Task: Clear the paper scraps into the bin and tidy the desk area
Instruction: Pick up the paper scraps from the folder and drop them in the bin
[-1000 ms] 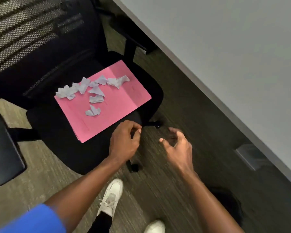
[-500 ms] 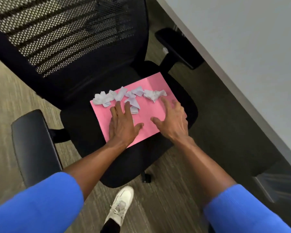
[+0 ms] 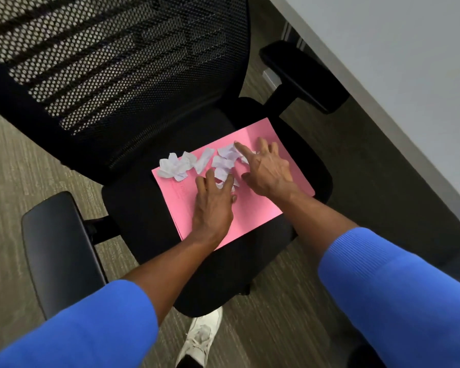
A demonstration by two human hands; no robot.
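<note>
A pink folder [image 3: 252,216] lies flat on the seat of a black office chair [image 3: 133,200]. Several crumpled white paper scraps [image 3: 177,166] are strewn along its far edge. My left hand [image 3: 214,203] rests on the folder with fingers spread, its fingertips touching the middle scraps [image 3: 222,166]. My right hand [image 3: 266,168] lies just right of it, fingers apart, the index finger stretched over the scraps at the far right. Some scraps are hidden under both hands. Neither hand has closed on anything.
The chair's mesh backrest [image 3: 117,54] rises behind the folder. Black armrests stand at the left [image 3: 56,251] and the right [image 3: 303,73]. A grey desk top [image 3: 409,75] runs along the right side. Carpet floor and my white shoe [image 3: 199,338] are below.
Both hands have slid forward over the folder from its near part to the scraps. The camera has come closer to the chair.
</note>
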